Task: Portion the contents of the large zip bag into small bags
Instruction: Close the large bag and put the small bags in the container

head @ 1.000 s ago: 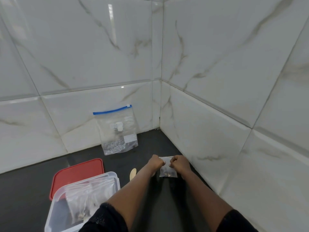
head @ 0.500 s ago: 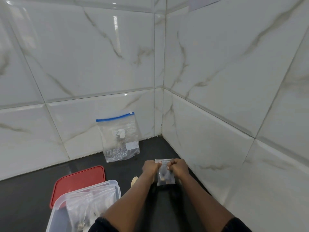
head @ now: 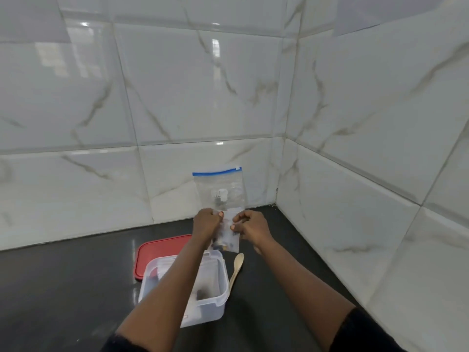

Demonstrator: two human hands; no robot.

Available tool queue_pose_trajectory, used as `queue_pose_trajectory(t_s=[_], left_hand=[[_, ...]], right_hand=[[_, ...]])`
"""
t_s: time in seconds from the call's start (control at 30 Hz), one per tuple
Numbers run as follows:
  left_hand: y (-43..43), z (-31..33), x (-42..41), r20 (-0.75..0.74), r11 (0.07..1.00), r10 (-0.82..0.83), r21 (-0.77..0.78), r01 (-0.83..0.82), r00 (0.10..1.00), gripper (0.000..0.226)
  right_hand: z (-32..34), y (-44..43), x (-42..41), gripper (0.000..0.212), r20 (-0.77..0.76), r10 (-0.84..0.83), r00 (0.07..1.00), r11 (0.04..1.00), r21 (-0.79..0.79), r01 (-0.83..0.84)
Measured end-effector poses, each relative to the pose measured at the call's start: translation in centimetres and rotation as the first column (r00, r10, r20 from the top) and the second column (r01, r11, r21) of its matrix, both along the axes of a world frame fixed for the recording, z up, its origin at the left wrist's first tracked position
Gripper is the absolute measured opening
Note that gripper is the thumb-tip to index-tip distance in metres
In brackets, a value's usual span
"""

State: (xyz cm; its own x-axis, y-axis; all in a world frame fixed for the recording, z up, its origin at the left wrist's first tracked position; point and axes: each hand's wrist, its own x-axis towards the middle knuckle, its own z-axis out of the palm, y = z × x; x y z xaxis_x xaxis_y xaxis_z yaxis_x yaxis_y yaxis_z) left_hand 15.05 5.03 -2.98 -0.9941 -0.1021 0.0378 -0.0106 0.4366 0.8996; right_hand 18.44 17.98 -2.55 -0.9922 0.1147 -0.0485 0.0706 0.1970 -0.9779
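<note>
Small bag [head: 229, 240]: I judge light, limp, slick film; contents sag low. Left hand [head: 206, 223] and right hand [head: 250, 226] each pinch top edge, above countertop [head: 76, 288] near back-right corner. Hold by zip strip only. Large zip bag [head: 219, 191] leans at countertop back edge.

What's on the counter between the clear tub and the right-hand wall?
In the head view, a wooden spoon lies right beside the clear tub; the right forearm crosses above the dark counter beyond it.
</note>
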Motion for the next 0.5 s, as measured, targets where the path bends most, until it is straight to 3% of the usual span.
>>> queue_pose_trajectory(t_s=[0.1, 0.27, 0.4, 0.5], left_hand=[[-3.2, 0.1, 1.2, 0.076, 0.998, -0.012, -0.06, 0.016, 0.997, 0.028], [-7.2, -0.6, 4.4, 0.315, 0.987, -0.152, 0.102, 0.126, 0.937, 0.012], [-9.7, -2.1, 5.5, 0.485, 0.966, -0.231, 0.011, 0.258, 0.844, 0.007], [-10.4, -3.2, 5.7, 0.566, 0.941, -0.209, -0.106, 0.322, 0.798, 0.008]], right_hand=[[-0.1, -2.8, 1.0, 0.028, 0.01, 0.056, 0.998, 0.997, 0.046, -0.057], [-1.4, -5.5, 2.3, 0.034, 0.073, 0.235, 0.969, 0.921, 0.303, -0.247], [-2.2, -7.5, 3.0, 0.03, 0.25, 0.419, 0.873, 0.69, 0.537, -0.485], [-2.6, -8.7, 3.5, 0.01, 0.275, 0.473, 0.837, 0.482, 0.714, -0.507]])
